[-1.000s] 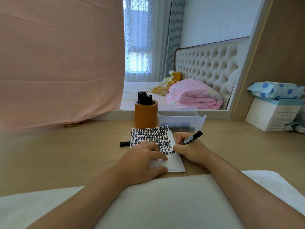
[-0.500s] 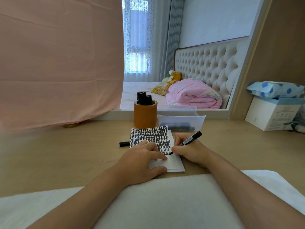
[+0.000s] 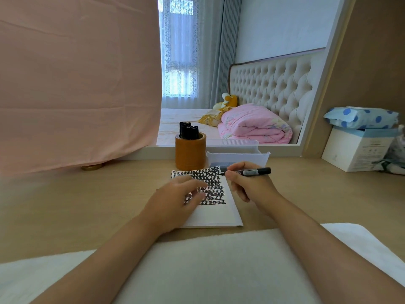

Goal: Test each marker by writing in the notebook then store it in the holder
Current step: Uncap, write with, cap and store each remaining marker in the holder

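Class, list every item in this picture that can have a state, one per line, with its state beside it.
Notebook: open, flat, page mostly filled with black marks.
Marker: held about level, off the page.
Holder: upright, several black markers inside.
Clear bin: open-topped.
Right grip: holds the marker.
Left grip: blurred above the notebook, holding nothing.

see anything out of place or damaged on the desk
Nothing spilled or broken. The notebook lies slightly askew, its far left corner curled up. The stored markers stand upright in the holder; the right hand holds another marker.
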Demonstrator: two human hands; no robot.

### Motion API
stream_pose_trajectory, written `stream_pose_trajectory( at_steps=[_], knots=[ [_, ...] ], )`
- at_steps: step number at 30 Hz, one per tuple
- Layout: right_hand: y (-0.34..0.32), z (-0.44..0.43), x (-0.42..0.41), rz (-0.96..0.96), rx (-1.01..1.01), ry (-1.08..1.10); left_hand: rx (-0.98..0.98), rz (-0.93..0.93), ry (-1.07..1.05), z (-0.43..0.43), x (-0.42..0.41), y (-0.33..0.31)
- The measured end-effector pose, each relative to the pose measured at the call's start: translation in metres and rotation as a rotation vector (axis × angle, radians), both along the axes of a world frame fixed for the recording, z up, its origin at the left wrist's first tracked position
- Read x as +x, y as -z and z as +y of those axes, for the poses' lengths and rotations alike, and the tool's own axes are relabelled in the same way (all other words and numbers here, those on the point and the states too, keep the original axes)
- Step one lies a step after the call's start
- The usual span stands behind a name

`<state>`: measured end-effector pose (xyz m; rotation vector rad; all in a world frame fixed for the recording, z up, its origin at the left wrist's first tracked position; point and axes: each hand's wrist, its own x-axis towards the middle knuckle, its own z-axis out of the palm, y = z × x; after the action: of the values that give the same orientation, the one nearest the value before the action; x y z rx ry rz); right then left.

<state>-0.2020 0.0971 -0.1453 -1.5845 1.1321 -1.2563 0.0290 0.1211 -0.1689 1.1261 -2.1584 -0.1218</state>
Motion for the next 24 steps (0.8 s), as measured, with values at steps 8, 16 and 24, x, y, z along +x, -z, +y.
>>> stream_pose_trajectory(
  at_steps=[8,16,24],
  knots=[
    [0.001,0.005,0.01,-0.089,0.086,-0.255,-0.035,-0.103,-0.428,-0.027,0.044,0.013],
    [-0.004,0.004,0.012,-0.222,0.251,-0.314,0.087,-0.222,-0.539,-0.029,0.054,0.01],
    [-0.003,-0.002,0.017,0.13,-0.014,-0.027,-0.016,0.117,-0.366,-0.017,0.037,0.003]
  ],
)
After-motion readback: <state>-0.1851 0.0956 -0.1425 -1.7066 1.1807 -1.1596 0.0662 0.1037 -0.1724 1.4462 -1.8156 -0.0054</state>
